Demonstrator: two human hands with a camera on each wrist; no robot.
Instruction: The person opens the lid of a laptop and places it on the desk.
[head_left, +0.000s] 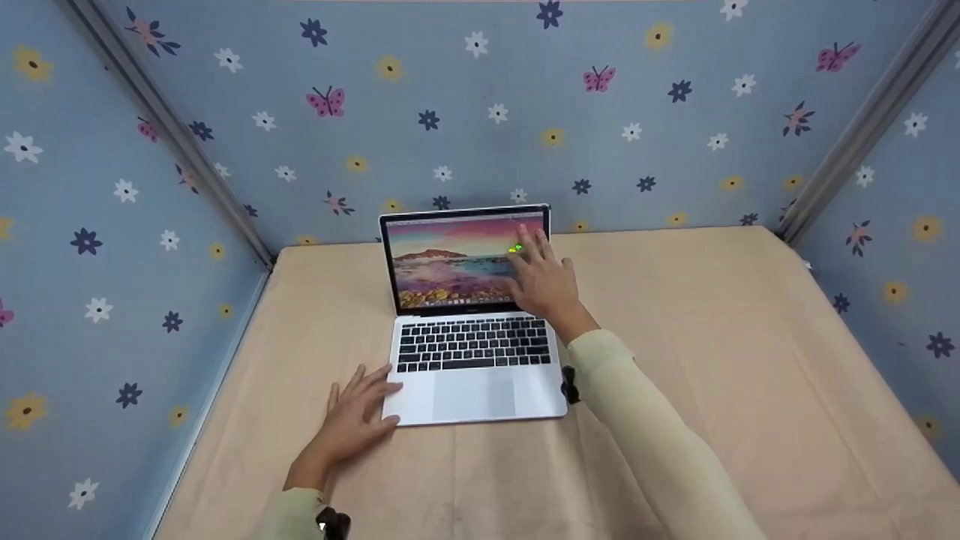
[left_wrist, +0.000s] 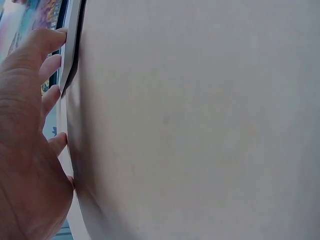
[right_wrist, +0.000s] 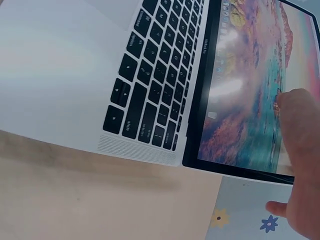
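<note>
A silver laptop (head_left: 414, 394) stands opened on the table, its lit screen (head_left: 450, 259) showing a colourful seaside picture. My right hand (head_left: 549, 283) is at the right part of the screen, fingers extended and spread. In the right wrist view, a fingertip of that hand (right_wrist: 301, 132) appears against the picture; whether it presses the glass I cannot tell. Small green and yellow spots show beside these fingers in the head view. At the laptop's front left corner my left hand (head_left: 351, 420) rests with spread fingers, thumb and forefinger touching the edge.
A beige cloth (head_left: 712, 360) covers the table under the laptop. Blue walls (head_left: 480, 150) with flowers and butterflies enclose its back and sides, with grey posts (head_left: 862, 120) in the corners. Small black devices (head_left: 571, 385) sit at both wrists.
</note>
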